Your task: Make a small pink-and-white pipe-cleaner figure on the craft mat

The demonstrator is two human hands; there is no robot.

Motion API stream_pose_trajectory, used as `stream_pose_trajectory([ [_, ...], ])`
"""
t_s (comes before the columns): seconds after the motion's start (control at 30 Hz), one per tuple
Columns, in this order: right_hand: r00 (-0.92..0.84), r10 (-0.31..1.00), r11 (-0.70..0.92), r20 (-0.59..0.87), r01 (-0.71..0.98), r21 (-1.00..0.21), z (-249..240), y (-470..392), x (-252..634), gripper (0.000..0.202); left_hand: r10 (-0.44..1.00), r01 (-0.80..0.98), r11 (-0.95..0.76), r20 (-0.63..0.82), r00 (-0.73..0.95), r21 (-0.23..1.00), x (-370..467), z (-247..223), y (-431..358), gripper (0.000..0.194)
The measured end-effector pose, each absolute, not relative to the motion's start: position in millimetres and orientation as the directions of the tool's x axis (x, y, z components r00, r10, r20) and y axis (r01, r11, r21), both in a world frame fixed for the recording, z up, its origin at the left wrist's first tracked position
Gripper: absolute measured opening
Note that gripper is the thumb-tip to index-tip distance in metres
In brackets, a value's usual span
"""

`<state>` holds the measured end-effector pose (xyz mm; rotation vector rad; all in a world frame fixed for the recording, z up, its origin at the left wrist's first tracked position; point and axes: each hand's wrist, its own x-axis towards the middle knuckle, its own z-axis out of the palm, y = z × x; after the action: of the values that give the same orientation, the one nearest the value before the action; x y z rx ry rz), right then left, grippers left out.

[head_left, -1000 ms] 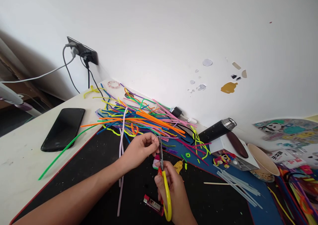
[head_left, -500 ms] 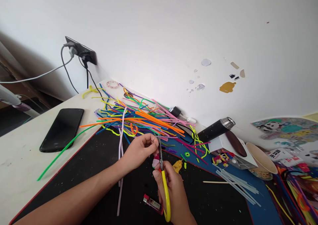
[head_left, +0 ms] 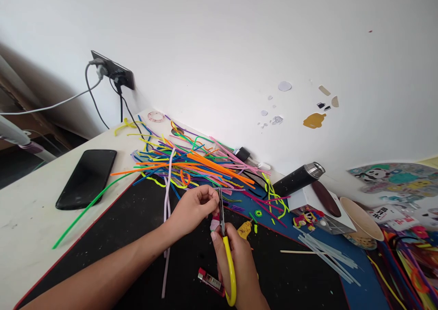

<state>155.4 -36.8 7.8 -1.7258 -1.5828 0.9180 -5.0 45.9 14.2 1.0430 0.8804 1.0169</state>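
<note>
My right hand (head_left: 237, 260) is closed around a pair of scissors (head_left: 231, 271) with yellow handles, the blades pointing away from me. The two blades lie nearly together beside my left fingertips. My left hand (head_left: 196, 207) is closed in a pinch at the top of a small pink and lilac pipe-cleaner piece (head_left: 215, 224). The lower end of this piece touches my right thumb and index finger. Exactly what sits between the left fingertips is hidden. Left of the hands, long lilac pipe cleaners (head_left: 167, 200) lie across the black mat (head_left: 126, 237).
Beyond the hands spreads a heap of coloured pipe cleaners (head_left: 201, 164). A lighter (head_left: 210, 280) lies near my right wrist, with a yellow figure (head_left: 245, 230) beyond it. A phone (head_left: 87, 178) rests at left. A black flask (head_left: 299, 178) and glue sticks (head_left: 328, 255) are at right.
The hands and scissors hold almost the same place. The pink and lilac piece has shifted very slightly, and the whole view has drifted a little.
</note>
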Motion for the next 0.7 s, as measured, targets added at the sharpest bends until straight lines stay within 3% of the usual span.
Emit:
stream_pose_trajectory([
  [0.13,0.078,0.991,-0.132,-0.107,0.555,-0.821,17.1,-40.6,151.9,0.043,0.948,-0.274,0.173,-0.084,0.308,0.946,-4.6,16.5,44.3,0.023],
  [0.3,0.093,0.962,-0.272,-0.255,0.313,-0.91,31.7,-42.0,150.2,0.05,0.93,-0.328,0.207,-0.081,0.359,0.922,-3.7,17.1,42.6,0.036],
  [0.47,0.199,0.95,-0.282,-0.242,0.206,-0.937,36.7,-40.0,171.8,0.059,0.922,-0.347,0.226,-0.085,0.378,0.91,-4.2,15.7,43.1,0.05],
  [0.6,0.234,0.937,-0.332,-0.258,0.371,-0.867,32.6,-43.6,216.9,0.061,0.914,-0.359,0.248,-0.094,0.395,0.9,-2.9,15.1,42.1,0.054],
  [0.7,0.232,0.951,-0.309,-0.206,0.643,-0.701,32.3,-49.6,257.8,0.053,0.91,-0.366,0.273,-0.115,0.399,0.89,-1.9,14.1,41.9,0.054],
])
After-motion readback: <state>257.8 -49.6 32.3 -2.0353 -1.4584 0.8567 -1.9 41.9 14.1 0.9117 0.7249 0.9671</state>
